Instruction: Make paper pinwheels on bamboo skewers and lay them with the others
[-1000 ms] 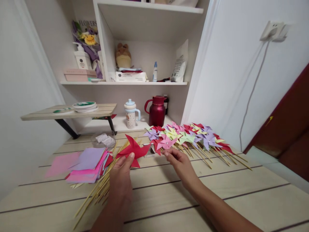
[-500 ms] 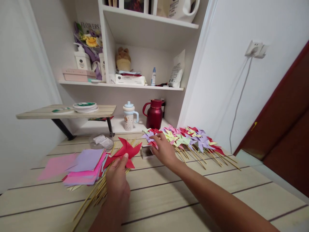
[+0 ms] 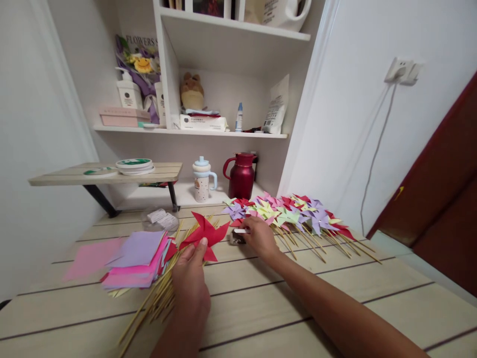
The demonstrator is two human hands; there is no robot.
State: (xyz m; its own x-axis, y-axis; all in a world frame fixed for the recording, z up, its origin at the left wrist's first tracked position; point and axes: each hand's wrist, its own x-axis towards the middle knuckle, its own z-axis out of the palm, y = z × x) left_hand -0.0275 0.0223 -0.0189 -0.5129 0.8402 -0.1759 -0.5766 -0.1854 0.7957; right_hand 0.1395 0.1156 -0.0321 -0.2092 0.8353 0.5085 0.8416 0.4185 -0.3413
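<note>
A red paper pinwheel (image 3: 206, 232) is pinched between the thumb and fingers of my left hand (image 3: 192, 271), above a bundle of thin wooden sticks (image 3: 152, 301). My right hand (image 3: 259, 237) closes its fingers at a small box (image 3: 237, 238) with dark contents, and a white edge shows at its top. The fingertips are partly hidden behind the hand. Left of the sticks lies a stack of coloured paper squares (image 3: 139, 251), lilac and pink uppermost. Right of my right hand are many finished pinwheels (image 3: 286, 216) on sticks, in red, pink, yellow, green and lilac.
Behind the hands stand a blue-lidded cup (image 3: 201, 184) and a dark red jug (image 3: 241, 176). A small raised shelf (image 3: 164, 171) bears round white discs at the left. A clear container (image 3: 160, 220) with white packets sits near its leg.
My right hand has come lower onto the small box, and a white edge now shows at its top. The left hand still holds the red pinwheel. The view has shifted slightly.
</note>
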